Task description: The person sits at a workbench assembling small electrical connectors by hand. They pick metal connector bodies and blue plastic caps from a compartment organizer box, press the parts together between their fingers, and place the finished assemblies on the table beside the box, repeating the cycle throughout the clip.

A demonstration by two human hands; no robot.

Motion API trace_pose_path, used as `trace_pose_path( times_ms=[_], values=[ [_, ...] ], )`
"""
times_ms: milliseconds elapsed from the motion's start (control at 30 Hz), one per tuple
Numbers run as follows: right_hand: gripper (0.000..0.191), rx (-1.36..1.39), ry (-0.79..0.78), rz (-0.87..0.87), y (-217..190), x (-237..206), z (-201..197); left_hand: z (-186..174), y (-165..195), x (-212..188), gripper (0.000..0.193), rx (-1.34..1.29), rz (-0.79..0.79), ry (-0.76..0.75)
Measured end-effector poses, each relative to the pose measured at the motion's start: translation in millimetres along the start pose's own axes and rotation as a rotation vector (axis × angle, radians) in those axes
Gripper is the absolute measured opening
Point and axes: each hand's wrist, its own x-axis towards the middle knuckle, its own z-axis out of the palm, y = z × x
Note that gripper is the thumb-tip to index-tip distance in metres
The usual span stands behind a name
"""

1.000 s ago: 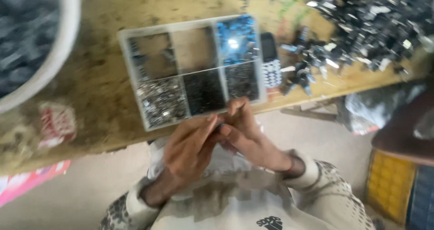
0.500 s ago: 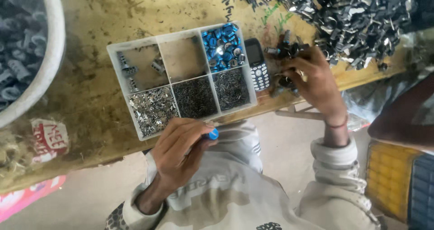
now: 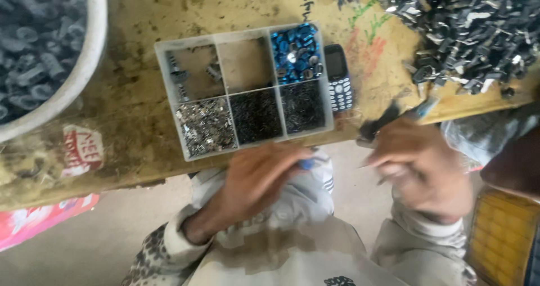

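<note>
Bare left hand (image 3: 264, 176), bare right hand (image 3: 419, 168), blurred. Long sleeves (image 3: 163, 246), beige-grey with dark speckled pattern, ribbed cuffs. Pale grey top (image 3: 281, 252) with faded brownish patches, small dark print low on chest.

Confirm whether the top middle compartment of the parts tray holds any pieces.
No: the parts tray shows only its bare floor in the top middle compartment.

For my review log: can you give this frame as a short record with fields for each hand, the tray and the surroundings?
left hand: pinching a small blue part at the bench edge
right hand: blurred, gripping a dark tool
tray: six compartments, one with blue parts, one bare
phone: beside the tray
pile of dark metal parts: far right of the bench
</note>
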Motion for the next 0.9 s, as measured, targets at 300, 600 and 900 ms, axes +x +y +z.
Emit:
trace_pose_path(
  times_ms=[300,600,900],
  values=[
    [0.058,-0.407,-0.104,-0.078,-43,42,27,-11,7,-14,0.042,0.157,0.043,-0.053],
    [0.071,-0.364,-0.119,0.011,-6,1,59,12,9,-8,0.041,0.194,0.009,-0.159],
    [0.03,0.394,0.642,0.109,29,-13,13,-52,-16,-31,0.022,0.827,-0.309,0.215]
  ],
)
